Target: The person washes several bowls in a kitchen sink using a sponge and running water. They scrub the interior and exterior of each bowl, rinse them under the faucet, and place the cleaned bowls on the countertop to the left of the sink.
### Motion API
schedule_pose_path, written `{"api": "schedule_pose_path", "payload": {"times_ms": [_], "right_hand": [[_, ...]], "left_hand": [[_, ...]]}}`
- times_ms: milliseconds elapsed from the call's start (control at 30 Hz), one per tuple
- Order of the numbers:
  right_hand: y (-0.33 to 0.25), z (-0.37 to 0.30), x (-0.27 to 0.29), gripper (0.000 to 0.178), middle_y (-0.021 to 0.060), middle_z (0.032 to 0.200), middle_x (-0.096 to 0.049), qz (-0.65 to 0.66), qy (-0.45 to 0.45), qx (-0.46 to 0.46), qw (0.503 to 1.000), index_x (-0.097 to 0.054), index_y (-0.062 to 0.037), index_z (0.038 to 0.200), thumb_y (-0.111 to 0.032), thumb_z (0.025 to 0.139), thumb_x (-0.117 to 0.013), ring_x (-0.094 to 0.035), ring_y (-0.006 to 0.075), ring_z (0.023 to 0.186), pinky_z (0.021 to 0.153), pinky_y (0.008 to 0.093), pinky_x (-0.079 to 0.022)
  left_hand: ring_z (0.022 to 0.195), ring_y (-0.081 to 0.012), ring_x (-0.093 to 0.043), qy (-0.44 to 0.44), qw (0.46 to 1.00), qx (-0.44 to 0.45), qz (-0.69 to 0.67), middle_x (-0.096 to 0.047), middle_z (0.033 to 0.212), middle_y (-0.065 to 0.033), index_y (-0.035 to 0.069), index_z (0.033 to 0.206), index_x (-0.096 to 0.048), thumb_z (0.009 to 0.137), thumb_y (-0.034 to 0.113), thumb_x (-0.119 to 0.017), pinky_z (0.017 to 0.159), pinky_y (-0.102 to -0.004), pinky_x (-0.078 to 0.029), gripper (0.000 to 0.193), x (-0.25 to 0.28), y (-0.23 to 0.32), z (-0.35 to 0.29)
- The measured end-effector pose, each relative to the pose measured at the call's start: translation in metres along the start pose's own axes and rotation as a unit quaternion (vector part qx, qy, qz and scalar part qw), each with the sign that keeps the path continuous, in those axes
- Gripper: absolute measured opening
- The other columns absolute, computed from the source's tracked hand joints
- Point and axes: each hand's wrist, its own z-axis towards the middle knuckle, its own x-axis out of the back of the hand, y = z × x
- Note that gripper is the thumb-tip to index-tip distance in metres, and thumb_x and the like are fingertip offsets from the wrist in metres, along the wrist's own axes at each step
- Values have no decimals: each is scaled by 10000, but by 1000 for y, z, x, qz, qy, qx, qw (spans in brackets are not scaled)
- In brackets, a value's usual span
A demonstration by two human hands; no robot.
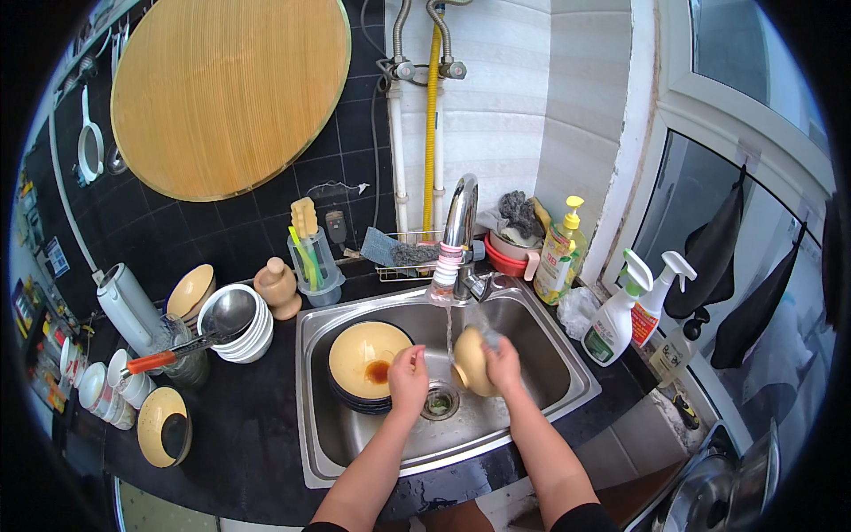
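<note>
Water runs from the chrome faucet (462, 213) into the steel sink (310, 426). Under the stream, my right hand (503, 365) is closed around a cream bowl (473, 365), tilted on its side; a pale blur shows by my fingers. My left hand (408, 379) has its fingers curled beside the rim of a stack of dark-sided bowls in the sink's left half. What lies inside those fingers is hidden. The top bowl (359, 355) of the stack is cream inside, with a little brown liquid. Between my hands sits the drain (441, 402).
Left of the sink are white bowls (248, 346) with a ladle (232, 315) on top, a glass jar (182, 355) and a cream bowl (160, 427). A soap bottle (560, 253) and spray bottles (613, 319) stand right. A round wooden board (230, 89) hangs behind.
</note>
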Motion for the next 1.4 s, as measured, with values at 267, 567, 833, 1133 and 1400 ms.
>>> {"api": "schedule_pose_path", "payload": {"times_ms": [267,567,833,1133,1400], "right_hand": [[36,-8,-39,187,156,951,-583,-245,-176,178,937,-498,-63,928,-99,753,-556,-544,332,926,780,421,-436],[27,-22,-49,464,170,1035,-572,-297,-338,103,887,-471,-38,1080,-174,686,-674,-542,323,981,821,388,-444],[48,-7,-48,534,182,1016,-594,-304,-371,24,877,-502,-17,1099,-397,744,-624,-559,316,972,819,375,-443],[5,-16,-32,485,209,970,-594,-208,-244,43,946,-510,-6,1010,-428,778,-564,-564,353,926,789,406,-444],[1,-12,-32,563,249,996,-561,-99,-139,42,984,-499,36,1027,-447,753,-595,-538,379,934,805,401,-423]], "left_hand": [[842,-303,-519,103,978,-16,180,-584,847,-140,12,813,-604,700,59,-620,770,-381,-408,123,51,-21,21],[982,-377,-492,43,916,260,302,-431,1069,-225,-16,1046,-358,646,99,-699,816,-413,-429,539,99,-31,-4],[797,-339,-607,17,880,242,409,-620,839,-187,3,795,-602,675,195,-601,699,-409,-489,226,112,-48,0],[653,-367,-620,-7,937,323,133,-583,684,-242,-82,782,-512,702,72,-536,476,-420,-513,175,124,-45,22],[592,-350,-615,40,938,319,-132,-488,863,-220,-55,952,-338,699,-21,-542,378,-409,-532,328,111,-33,24]]}}
